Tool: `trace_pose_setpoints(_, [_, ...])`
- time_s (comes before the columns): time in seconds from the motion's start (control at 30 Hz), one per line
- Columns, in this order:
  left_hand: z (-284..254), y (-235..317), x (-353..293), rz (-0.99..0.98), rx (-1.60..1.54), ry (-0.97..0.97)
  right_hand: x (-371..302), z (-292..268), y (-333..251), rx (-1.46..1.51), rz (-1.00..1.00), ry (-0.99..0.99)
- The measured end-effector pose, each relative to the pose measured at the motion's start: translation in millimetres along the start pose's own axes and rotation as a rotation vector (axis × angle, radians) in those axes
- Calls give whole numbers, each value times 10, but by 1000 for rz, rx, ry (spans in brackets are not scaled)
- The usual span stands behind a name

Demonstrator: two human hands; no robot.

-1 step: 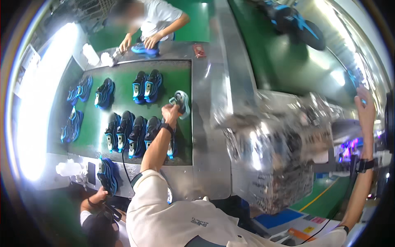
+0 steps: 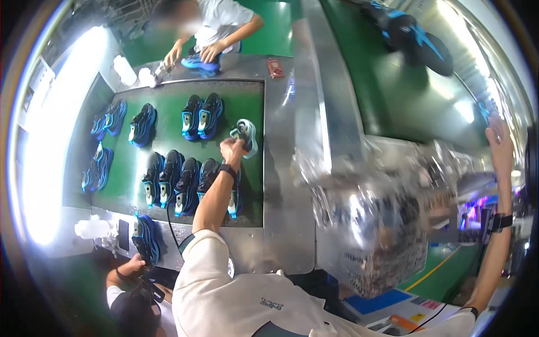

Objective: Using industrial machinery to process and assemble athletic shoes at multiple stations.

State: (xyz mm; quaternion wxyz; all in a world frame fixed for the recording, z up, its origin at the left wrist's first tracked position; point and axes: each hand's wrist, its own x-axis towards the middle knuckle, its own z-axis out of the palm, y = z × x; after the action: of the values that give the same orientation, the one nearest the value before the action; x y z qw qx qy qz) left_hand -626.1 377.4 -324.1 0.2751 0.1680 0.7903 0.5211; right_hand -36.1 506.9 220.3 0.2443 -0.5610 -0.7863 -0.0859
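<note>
Gripping shoe (image 2: 252,139) over worktop (image 2: 171,121), green floor (image 2: 275,31) beyond: left hand (image 2: 231,150); right hand (image 2: 499,141), grip unclear.

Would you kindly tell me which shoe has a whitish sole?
The shoe in the left hand: its sole looks whitish, whereas the other shoes show blue.

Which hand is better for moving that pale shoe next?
Probably the left hand: its fingers are on the pale shoe, over the green surface. The right hand is far off to the right, past the shiny silver bundle.
</note>
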Motion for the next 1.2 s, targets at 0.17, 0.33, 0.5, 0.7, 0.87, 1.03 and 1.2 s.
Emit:
trace_pose_setpoints(0.17, [131, -418, 892, 169, 199, 87, 1329, 874, 81, 210, -2, -155])
trace_pose_setpoints(0.33, [24, -968, 886, 464, 258, -104, 1743, 1514, -417, 240, 171, -119])
trace_pose_setpoints(0.5, [50, -637, 147, 414, 110, -135, 1537, 1279, -575, 10, 141, -152])
trace_pose_setpoints(0.7, [-515, -1093, -1700, -1, -343, -719, 769, 881, -1119, -134, 151, -159])
trace_pose_setpoints(0.87, [-52, -1708, -2724, -63, -366, -1183, 215, 167, -920, -349, 42, -267])
trace_pose_setpoints(1.03, [98, 243, -3535, -455, -352, -1423, 157, 404, -359, -86, 219, -253])
trace_pose_setpoints(1.2, [167, 828, -3870, -264, -348, -1491, -156, 105, -678, -260, 147, -127])
